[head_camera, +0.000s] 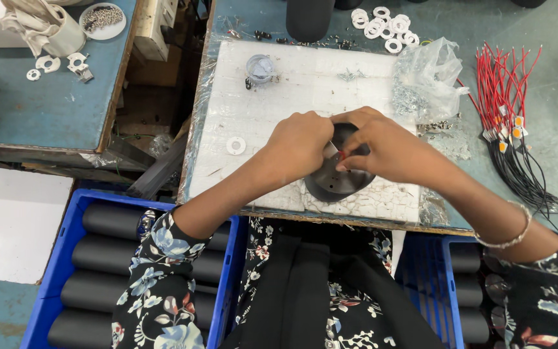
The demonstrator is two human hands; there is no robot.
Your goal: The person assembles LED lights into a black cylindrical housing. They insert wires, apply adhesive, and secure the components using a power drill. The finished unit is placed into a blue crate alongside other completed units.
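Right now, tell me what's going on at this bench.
A person in a floral top works over a white foam pad. Both hands meet on a dark round cone-shaped part: the left hand steadies it, while the right hand works at a small red bit at its centre. Red and black wires lie to the right, white rings at the back, and blue crates of black cylinders stand below.

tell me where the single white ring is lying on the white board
In the head view, the white ring lies flat on the white board, just left of the left hand.
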